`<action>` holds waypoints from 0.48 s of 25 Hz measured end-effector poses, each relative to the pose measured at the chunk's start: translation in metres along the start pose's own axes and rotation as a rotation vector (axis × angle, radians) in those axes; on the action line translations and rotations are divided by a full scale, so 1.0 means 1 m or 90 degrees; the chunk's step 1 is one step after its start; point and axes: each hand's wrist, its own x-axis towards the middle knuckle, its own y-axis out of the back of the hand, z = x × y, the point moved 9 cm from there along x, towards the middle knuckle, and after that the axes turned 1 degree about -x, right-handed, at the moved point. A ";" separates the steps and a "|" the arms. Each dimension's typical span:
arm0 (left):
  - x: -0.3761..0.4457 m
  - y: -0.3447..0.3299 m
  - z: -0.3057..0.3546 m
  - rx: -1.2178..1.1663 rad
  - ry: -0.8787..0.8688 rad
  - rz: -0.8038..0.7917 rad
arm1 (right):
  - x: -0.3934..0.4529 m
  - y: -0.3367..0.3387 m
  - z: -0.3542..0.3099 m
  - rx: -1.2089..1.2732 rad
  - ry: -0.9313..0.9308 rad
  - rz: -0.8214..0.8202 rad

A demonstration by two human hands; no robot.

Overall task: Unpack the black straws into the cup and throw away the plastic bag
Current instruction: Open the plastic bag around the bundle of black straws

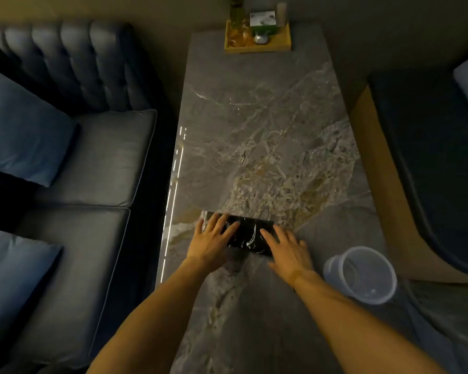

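A clear plastic bag of black straws [247, 234] lies flat on the marble table [254, 130], near its front left edge. My left hand [214, 240] rests on the bag's left end with fingers spread. My right hand [287, 248] lies flat over its right end, fingers apart. Neither hand has closed around the bag. A clear plastic cup [362, 273] stands upright and empty on the table, to the right of my right wrist.
A wooden tray [257, 39] with a bottle and small items sits at the table's far end. A dark leather sofa [92, 157] with blue cushions runs along the left. Another seat [430, 157] stands on the right.
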 end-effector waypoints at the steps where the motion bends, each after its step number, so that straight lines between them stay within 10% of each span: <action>1: 0.003 -0.002 0.001 0.005 -0.006 -0.006 | 0.003 0.000 -0.001 -0.008 0.009 -0.007; 12: 0.017 -0.011 0.005 0.030 -0.044 0.052 | 0.018 -0.010 -0.012 -0.024 0.048 0.048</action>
